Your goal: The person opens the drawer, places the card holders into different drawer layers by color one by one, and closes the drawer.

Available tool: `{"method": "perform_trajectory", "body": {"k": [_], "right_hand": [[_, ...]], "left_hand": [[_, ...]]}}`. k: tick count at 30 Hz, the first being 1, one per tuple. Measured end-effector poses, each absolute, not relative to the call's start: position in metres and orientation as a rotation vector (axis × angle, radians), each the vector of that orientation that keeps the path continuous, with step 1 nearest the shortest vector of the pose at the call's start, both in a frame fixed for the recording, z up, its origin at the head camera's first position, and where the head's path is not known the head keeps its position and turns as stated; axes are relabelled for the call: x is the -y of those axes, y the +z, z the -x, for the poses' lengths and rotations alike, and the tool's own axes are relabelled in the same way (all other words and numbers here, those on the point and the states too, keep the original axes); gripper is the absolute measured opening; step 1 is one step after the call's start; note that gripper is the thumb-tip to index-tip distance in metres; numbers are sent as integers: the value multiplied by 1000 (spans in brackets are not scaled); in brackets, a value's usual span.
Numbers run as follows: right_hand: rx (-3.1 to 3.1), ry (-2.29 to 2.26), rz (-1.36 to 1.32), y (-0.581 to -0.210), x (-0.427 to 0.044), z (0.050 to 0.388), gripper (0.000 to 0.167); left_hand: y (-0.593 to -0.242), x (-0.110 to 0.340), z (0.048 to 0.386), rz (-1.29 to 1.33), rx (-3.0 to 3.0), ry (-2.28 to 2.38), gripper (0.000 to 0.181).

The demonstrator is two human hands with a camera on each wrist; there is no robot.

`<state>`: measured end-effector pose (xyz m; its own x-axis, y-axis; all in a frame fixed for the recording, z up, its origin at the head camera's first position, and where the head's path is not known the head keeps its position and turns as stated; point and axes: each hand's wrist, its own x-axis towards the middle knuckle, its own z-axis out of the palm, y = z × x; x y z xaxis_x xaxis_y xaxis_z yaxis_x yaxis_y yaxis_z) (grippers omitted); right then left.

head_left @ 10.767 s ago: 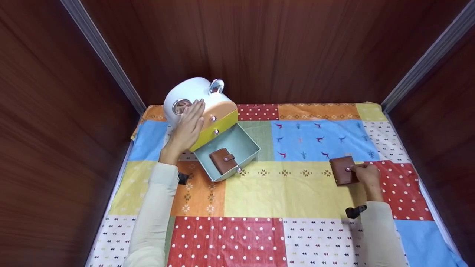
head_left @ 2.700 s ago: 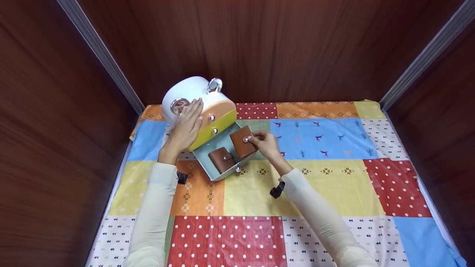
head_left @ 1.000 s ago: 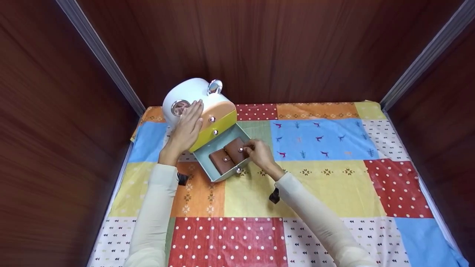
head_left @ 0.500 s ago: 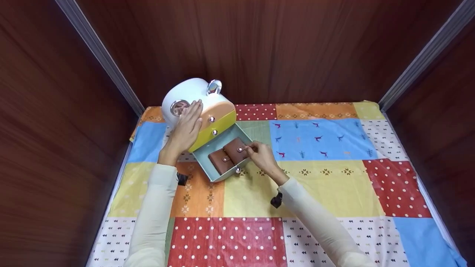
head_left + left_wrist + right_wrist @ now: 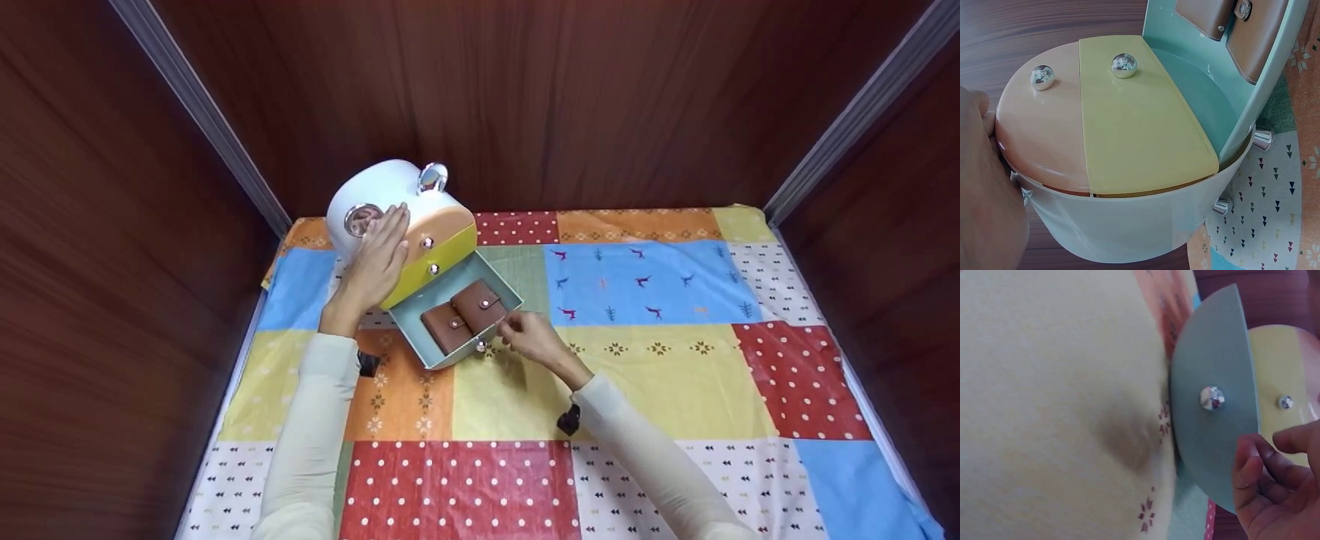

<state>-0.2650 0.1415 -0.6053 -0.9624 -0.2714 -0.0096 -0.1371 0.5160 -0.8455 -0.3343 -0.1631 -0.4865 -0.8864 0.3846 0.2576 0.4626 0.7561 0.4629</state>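
Observation:
My left hand [image 5: 373, 264] rests with straight fingers on the rounded top of a white drawer box [image 5: 386, 180]. Its lowest drawer, pale green [image 5: 1210, 343], is pulled out below the yellow one [image 5: 1140, 129] and the orange one [image 5: 1044, 135]. Inside lie two brown snap wallets side by side: one [image 5: 472, 300] toward the right, the other [image 5: 441, 321] toward the left. My right hand [image 5: 538, 339] is just off the drawer's front right corner, fingers loosely curled and nothing held. In the right wrist view, those fingers [image 5: 1247, 467] overlap the drawer's edge; contact is hard to tell.
A silver knob [image 5: 1212, 398] sits on the green drawer front. Chrome rings, one a handle [image 5: 433, 178], stand out on the box's top. Patchwork cloth [image 5: 600, 390] covers the table, with dark wood panels [image 5: 510, 105] around it.
My right hand carried the second wallet from the table's right side into the drawer, let go of it, and drew back toward the front right. My left hand stayed on the box.

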Motion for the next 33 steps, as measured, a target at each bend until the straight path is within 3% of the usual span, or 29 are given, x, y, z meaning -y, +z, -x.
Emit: {"method": "perform_trajectory", "body": {"k": [13,33], "right_hand": [[-2574,-1366,362,-634,-130,255,29],[-2624,-1322,368,-647,-113,249,29]], "left_hand": [[-487,165,334,680,2805,-784,58],[-488,165,335,695,2788,-781,57]]}}
